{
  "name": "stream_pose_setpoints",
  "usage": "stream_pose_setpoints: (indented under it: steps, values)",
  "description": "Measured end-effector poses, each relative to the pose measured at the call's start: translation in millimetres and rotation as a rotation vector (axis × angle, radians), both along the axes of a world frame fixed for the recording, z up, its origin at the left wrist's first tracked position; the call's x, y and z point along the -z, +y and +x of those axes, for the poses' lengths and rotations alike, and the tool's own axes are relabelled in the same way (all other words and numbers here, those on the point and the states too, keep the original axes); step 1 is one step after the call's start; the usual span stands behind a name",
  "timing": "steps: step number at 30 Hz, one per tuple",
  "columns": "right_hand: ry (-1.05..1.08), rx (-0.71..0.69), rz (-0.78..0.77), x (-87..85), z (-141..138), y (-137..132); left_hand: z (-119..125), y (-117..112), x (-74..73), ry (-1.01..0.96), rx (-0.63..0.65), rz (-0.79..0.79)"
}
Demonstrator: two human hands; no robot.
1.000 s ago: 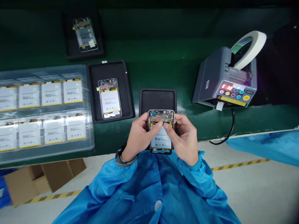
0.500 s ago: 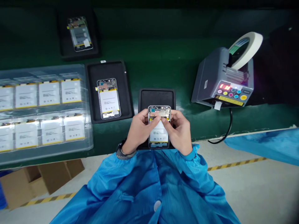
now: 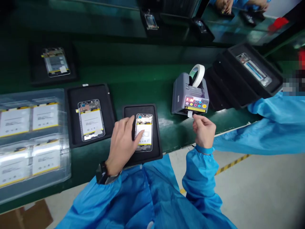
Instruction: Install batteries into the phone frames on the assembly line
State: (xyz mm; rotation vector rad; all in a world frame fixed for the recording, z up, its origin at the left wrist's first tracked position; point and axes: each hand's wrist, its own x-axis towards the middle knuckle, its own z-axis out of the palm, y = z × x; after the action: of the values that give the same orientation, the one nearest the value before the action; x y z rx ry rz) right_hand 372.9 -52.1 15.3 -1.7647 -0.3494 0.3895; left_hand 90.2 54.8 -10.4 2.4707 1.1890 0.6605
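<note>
A person in a blue smock works at a green tabletop (image 3: 143,89), seen from above. An opened phone (image 3: 147,138), its battery and circuit board exposed, lies face-down in a small black tray (image 3: 130,111) in front of the body. The left hand (image 3: 122,136) is spread, fingers along the phone's left edge and thumb reaching over the battery, without closing around it. The right hand (image 3: 205,127), thumb and fingers drawn narrow, is at the grey tape dispenser (image 3: 180,100), right beside a short white tape tab (image 3: 190,114); whether it grips the tab cannot be told. A badly placed pinch could crease the tab or make it cling to a fingertip. The left hand's light contact might let the phone slide, or the thumb might drag across the exposed parts if the body turns with the reach. The tray's near side lies at the tabletop's front edge, so a nudge from the left forearm could tip it. At right, a co-worker's blue sleeve (image 3: 252,138) is close to the right wrist, and a bump there could spoil the pinch.
</note>
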Motion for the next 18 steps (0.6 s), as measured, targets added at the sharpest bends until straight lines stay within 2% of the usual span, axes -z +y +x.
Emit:
stream_pose_setpoints:
  steps: [3,6,10,14,16,18]
  values:
    - [0.057,-0.061,0.013,-4.4,4.6,7.1,-19.3,-20.1,6.0,-0.014,0.166,0.020]
    - [0.027,-0.032,0.002,-6.8,-0.9,12.4,-36.0,-40.7,14.8,0.002,0.248,-0.044]
    - [-0.017,0.026,0.014,-7.2,-5.7,16.5,-47.6,-57.9,23.5,0.005,0.239,-0.120]
    - [-0.039,0.083,0.013,-7.4,-9.6,14.8,-46.5,-62.3,26.8,-0.025,0.194,-0.123]
    - [-0.052,0.099,0.001,-6.2,-20.7,9.7,-44.1,-64.3,27.9,-0.042,0.168,-0.114]
    - [-0.048,0.031,-0.041,-3.0,-42.8,3.0,-41.8,-68.0,29.1,-0.052,0.143,-0.116]
